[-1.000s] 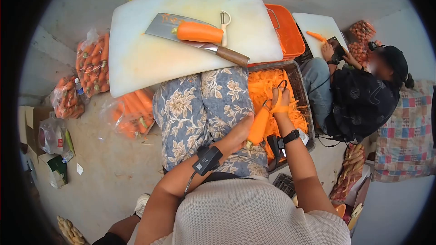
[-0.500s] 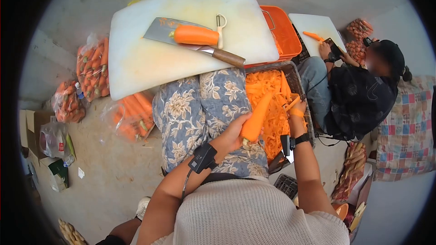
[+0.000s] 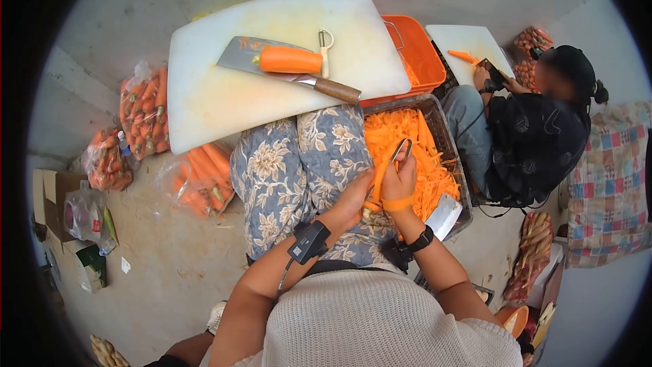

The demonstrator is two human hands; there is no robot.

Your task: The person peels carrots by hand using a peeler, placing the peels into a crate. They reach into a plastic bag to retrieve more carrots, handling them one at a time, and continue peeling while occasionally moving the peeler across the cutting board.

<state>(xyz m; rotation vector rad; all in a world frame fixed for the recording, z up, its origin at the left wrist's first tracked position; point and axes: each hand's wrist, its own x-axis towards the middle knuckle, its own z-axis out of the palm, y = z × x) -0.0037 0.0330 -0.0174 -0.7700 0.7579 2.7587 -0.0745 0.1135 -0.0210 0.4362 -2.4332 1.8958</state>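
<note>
My left hand (image 3: 353,198) is wrapped round a carrot (image 3: 379,168), whose stem end points toward my lap. Close against it, my right hand (image 3: 399,182) is closed on a peeler (image 3: 405,146) with a metal head, over the carrot. An orange band or strip (image 3: 398,203) lies across the right wrist. Below the hands, a dark crate (image 3: 463,194) holds a heap of carrot peelings (image 3: 431,163). A broad blade (image 3: 445,216) leans at its near side. Part of the held carrot is hidden by my hands.
On the white cutting board (image 3: 204,88) lie a cleaver (image 3: 339,91), a peeled carrot (image 3: 291,60) and another peeler (image 3: 324,61). An orange bin (image 3: 421,47) stands behind the crate. Bagged carrots (image 3: 204,177) sit at left. A co-worker (image 3: 536,136) sits at right by another board (image 3: 468,37).
My right hand has moved left and in from over the crate, bringing the peeler up to the carrot. The carrot is now largely covered by my hands. The blade in the crate shows more.
</note>
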